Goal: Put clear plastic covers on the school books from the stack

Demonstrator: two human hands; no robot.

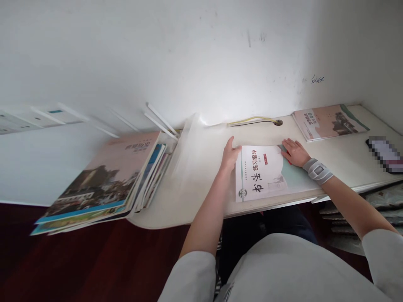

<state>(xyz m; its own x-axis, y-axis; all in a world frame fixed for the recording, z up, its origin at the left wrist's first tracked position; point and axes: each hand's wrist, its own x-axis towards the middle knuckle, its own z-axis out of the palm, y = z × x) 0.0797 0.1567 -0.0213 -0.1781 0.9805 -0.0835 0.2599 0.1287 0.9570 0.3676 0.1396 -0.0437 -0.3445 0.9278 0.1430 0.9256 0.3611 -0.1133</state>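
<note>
White and green, a book (260,172) lies flat in the middle of the white table (195,180), close to the near edge. The left hand (231,154) is by the book's far left corner, its thumb touching the edge. The pointer finger sticks up apart from the thumb; I cannot tell how the other fingers sit. The right hand (296,154) rests on the book's far right corner, fingers a little spread. A grey band (317,171) goes around that wrist. On the left, a pile of books (110,176) with a pink cover on top pokes past the table's end. On the far right lies a pink book (327,121), with a phone (385,155) nearer. A yellow wire (253,118) runs along the far side.
</note>
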